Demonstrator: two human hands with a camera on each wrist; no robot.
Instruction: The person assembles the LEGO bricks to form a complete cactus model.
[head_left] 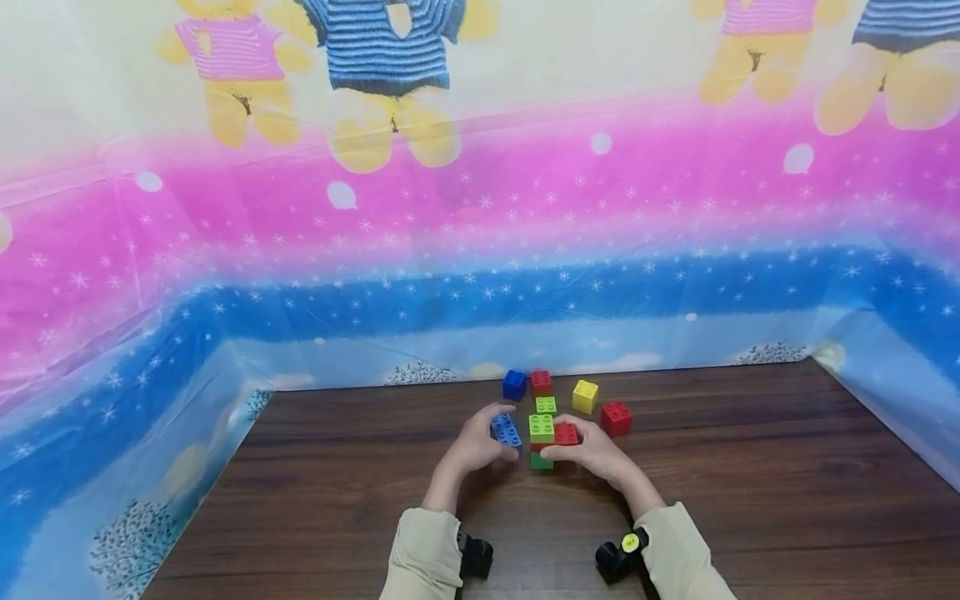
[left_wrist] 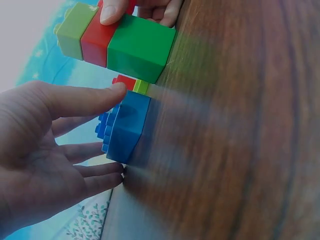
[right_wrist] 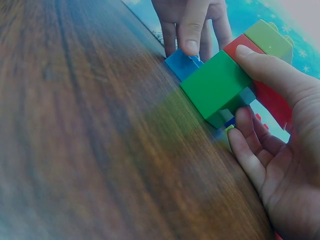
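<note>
My right hand holds a stack of toy building bricks, its thumb pressing the red middle brick. A lime brick tops the stack and a green brick forms its bottom; the red brick juts out to the right. Left of the stack, a long blue brick rests on the table between the thumb and spread fingers of my left hand. In the left wrist view the thumb tip lies at the brick's upper corner, the fingers fairly straight; firm contact cannot be told.
Behind the hands stand a dark blue brick, a red brick, a small lime brick and a yellow brick. Another red brick sits right of my right hand. A patterned cloth borders the dark wooden table.
</note>
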